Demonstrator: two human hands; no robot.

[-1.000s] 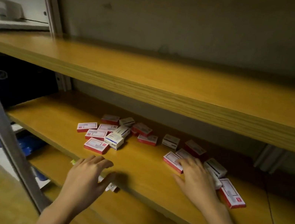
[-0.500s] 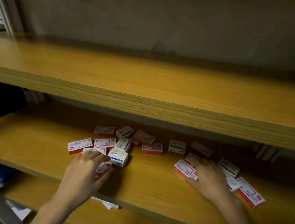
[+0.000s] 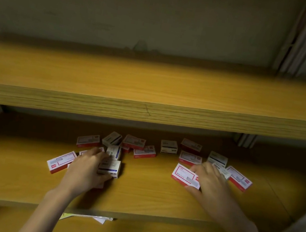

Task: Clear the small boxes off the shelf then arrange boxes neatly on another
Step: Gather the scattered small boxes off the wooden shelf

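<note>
Wooden shelf [image 3: 144,201] under scattered small boxes [image 3: 144,151]

A: Setting?
B: Storeroom or stock area, most likely. Tiered wooden shelving: upper shelf [image 3: 152,87] over lower shelf [image 3: 7,172], on a grey upright post [image 3: 302,39], with a bare, stained wall [image 3: 164,16] behind.
A: Stock?
B: Many matching small boxes [image 3: 185,175], mostly red and white, loose on the lower shelf. Light is dim.
</note>
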